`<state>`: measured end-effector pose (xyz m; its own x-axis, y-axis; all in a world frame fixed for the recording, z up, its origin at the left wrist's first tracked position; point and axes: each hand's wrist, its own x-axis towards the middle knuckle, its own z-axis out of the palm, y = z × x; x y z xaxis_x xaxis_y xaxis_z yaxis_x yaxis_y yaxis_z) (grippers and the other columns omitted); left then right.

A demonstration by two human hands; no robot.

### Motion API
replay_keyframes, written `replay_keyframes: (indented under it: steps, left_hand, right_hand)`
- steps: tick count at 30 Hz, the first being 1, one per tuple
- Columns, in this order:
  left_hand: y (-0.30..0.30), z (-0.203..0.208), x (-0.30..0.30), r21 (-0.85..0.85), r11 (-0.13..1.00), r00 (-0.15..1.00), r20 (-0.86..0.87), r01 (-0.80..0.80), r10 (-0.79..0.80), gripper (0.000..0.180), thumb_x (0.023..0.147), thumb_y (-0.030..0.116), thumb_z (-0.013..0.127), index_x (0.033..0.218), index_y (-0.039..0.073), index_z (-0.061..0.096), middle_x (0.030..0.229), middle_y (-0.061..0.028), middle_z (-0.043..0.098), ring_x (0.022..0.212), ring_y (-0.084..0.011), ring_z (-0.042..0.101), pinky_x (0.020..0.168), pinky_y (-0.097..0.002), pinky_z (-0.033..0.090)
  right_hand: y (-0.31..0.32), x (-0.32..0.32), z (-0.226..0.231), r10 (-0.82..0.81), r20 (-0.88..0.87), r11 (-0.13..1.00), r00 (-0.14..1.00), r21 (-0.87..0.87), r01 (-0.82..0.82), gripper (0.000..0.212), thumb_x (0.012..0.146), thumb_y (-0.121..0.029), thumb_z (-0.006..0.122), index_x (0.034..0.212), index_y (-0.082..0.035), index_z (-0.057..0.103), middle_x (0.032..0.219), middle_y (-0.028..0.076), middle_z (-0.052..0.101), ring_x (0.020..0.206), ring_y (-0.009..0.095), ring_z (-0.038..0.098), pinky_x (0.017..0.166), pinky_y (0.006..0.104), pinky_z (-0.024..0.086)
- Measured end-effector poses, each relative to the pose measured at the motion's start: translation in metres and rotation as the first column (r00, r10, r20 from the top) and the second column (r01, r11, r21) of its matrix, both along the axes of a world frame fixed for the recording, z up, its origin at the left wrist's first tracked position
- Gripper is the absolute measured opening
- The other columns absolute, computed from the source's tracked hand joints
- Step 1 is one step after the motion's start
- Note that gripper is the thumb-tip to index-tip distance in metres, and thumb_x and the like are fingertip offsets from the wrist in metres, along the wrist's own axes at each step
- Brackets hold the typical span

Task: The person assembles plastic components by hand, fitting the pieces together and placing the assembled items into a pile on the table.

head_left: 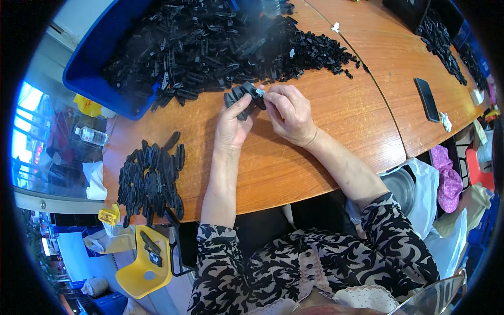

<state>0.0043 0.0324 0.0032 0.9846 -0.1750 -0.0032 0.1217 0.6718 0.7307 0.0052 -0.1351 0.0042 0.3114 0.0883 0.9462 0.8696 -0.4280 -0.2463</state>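
A few black plastic clips [244,100] sit bunched just above the middle of the frame, over the wooden table [325,136]. The left hand [232,126] curls shut around them from below. The right hand [288,113] pinches a tiny white piece [260,92] against the top clip, fingertips closed. That piece looks easy to drop; a slip would likely lose it in the loose black heap [210,47] spilling from the blue bin [92,68] at upper left.
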Motion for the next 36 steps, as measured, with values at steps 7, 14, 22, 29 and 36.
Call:
replay_keyframes:
  steps: [7,14,22,29,36]
  left_hand:
    - [-0.007,0.005,-0.005,0.051,0.999,1.0,0.027,0.011,-0.012,0.026,0.092,0.009,0.067,0.117,0.004,0.062,0.112,-0.0109,0.067,0.108,-0.0219,0.063,0.099,-0.0409,0.049]
    - [0.002,0.004,-0.004,0.084,0.996,0.999,-0.051,-0.008,0.012,0.016,0.093,0.013,0.066,0.105,0.003,0.064,0.092,-0.0079,0.067,0.077,-0.0148,0.064,0.066,-0.0301,0.053]
    - [0.013,0.001,-0.004,0.168,0.982,0.989,-0.134,0.085,-0.063,0.016,0.095,0.017,0.063,0.096,0.001,0.062,0.084,-0.008,0.065,0.057,-0.011,0.058,0.045,-0.0217,0.045]
    - [0.013,0.008,-0.007,0.238,0.96,0.981,-0.159,0.145,-0.109,0.015,0.093,0.018,0.065,0.096,0.003,0.063,0.08,-0.0073,0.067,0.058,-0.0092,0.06,0.046,-0.0172,0.044]
    - [0.023,0.02,-0.01,0.466,0.855,0.973,-0.111,0.229,-0.201,0.029,0.082,0.021,0.075,0.102,0.003,0.064,0.087,-0.0057,0.068,0.068,-0.0138,0.066,0.062,-0.022,0.053]
  right_hand:
    - [-0.002,-0.002,0.002,-0.004,0.018,1.0,1.0,-0.019,0.004,0.031,0.072,0.011,0.071,0.1,0.001,0.062,0.09,0.014,0.064,0.076,0.03,0.064,0.063,0.0371,0.053]
    - [-0.006,0.005,0.006,0.088,-0.157,0.996,0.984,0.032,-0.084,0.022,0.073,0.006,0.07,0.09,-0.006,0.065,0.092,0.007,0.067,0.085,0.028,0.063,0.074,0.0389,0.052]
    - [-0.006,0.003,0.014,0.31,-0.239,0.947,0.92,-0.011,-0.322,0.02,0.073,0.009,0.068,0.085,-0.007,0.066,0.09,0.003,0.068,0.09,0.024,0.061,0.081,0.0369,0.049]
    - [-0.009,0.006,0.011,0.213,-0.157,0.949,0.964,-0.202,-0.242,0.028,0.061,0.01,0.065,0.083,-0.008,0.069,0.095,0.003,0.068,0.089,0.027,0.058,0.08,0.0371,0.048]
    - [-0.014,0.01,0.01,0.163,-0.222,0.963,0.961,-0.178,-0.204,0.018,0.077,0.003,0.067,0.093,-0.005,0.067,0.096,0.007,0.068,0.092,0.029,0.063,0.075,0.0375,0.054]
